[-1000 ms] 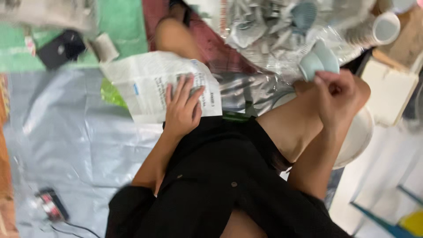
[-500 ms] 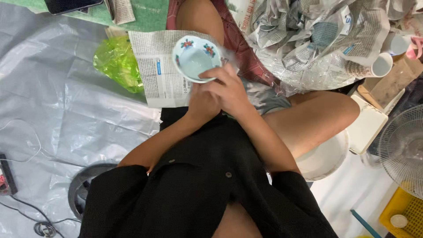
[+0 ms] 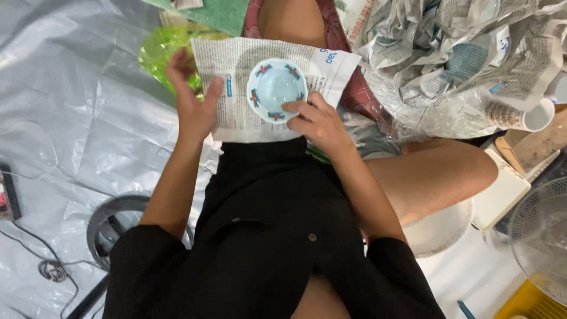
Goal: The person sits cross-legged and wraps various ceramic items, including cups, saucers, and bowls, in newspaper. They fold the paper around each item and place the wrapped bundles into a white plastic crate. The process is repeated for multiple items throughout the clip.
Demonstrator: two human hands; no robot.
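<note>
Small bowl (image 3: 276, 90), pale blue w/ red-blue rim pattern, sits mouth-up at centre of newspaper sheet (image 3: 269, 82) spread over lap. R hand (image 3: 316, 121) pinches near rim w/ fingertips. L hand (image 3: 192, 97) flat, fingers spread, on sheet's left edge, grasping nothing. Step, prob: bowl placed for wrapping. Next likely needs sheet corner folded over bowl while R steadies. Crumpled newspaper pile (image 3: 460, 53) upper right, green plastic bag (image 3: 162, 50) under sheet's left, grey tarp (image 3: 77, 106) on floor.

Pale blue floral-rimmed bowl (image 3: 276, 90) upright on newspaper sheet (image 3: 236, 77)
</note>
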